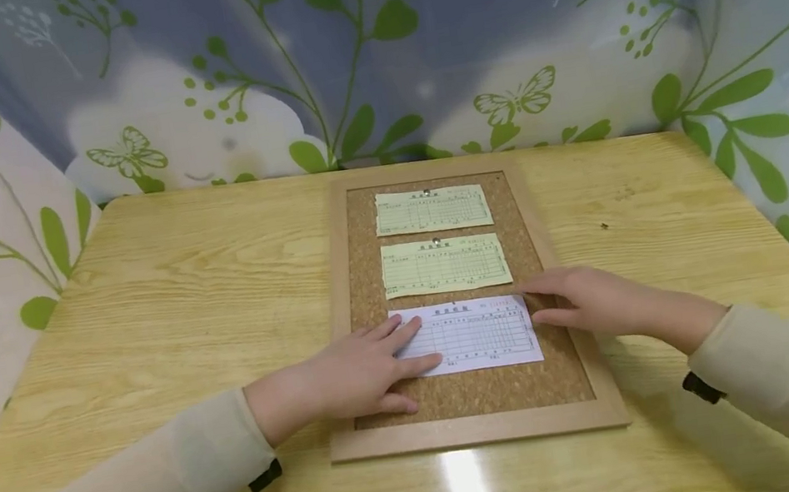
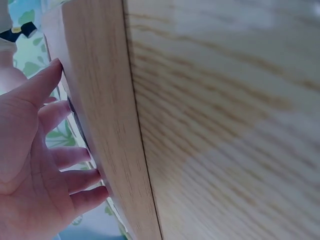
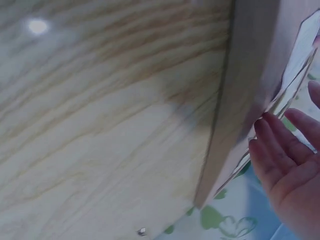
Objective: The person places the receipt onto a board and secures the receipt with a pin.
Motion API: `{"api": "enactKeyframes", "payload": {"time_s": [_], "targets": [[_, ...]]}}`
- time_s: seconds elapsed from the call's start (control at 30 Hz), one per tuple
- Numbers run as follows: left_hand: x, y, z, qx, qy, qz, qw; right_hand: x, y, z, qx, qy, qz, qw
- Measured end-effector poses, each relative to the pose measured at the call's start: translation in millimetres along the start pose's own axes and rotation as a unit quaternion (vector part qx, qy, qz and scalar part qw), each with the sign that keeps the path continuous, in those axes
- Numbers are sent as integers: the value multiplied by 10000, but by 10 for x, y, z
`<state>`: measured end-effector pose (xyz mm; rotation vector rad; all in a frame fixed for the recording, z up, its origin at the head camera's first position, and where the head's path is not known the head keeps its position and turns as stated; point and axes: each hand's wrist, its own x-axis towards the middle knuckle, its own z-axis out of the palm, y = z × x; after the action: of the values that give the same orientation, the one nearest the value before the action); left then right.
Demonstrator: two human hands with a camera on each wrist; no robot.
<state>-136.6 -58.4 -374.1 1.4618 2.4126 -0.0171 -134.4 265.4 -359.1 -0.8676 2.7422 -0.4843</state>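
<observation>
A white printed slip [image 1: 479, 335] lies on the lower part of a wood-framed cork board [image 1: 461, 396], with a small pin at its top middle. My left hand [image 1: 362, 368] rests with spread, straight fingers over the slip's left side. At the slip's right edge is my right hand [image 1: 584, 299], thumb and fingers extended and slightly apart near its upper right corner. In the left wrist view the left fingers [image 2: 82, 177] reach over the frame's edge. The right wrist view has the right fingers [image 3: 275, 145] beside the frame, loosely bent.
Two yellow printed slips, an upper one [image 1: 432, 211] and a middle one [image 1: 445, 266], are pinned above the white one. A small metal pin [image 1: 604, 226] lies on the wooden table [image 1: 204, 289] right of the board. A leaf-patterned curtain [image 1: 412, 50] hangs behind.
</observation>
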Motion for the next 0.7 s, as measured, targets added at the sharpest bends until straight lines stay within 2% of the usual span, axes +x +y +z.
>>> {"api": "enactKeyframes", "payload": {"time_s": [0.1,0.4,0.7], "targets": [[5,10,-4,10,-3,-5,10000,2,60,1,105,32,114,9999],[3,21,-2,137,-11,-24,9999,-26,78,-49,65,-4,74,10000],[-4,18,6,-53,31,12,10000,-112,309,-162,461,124,617,9970]]}}
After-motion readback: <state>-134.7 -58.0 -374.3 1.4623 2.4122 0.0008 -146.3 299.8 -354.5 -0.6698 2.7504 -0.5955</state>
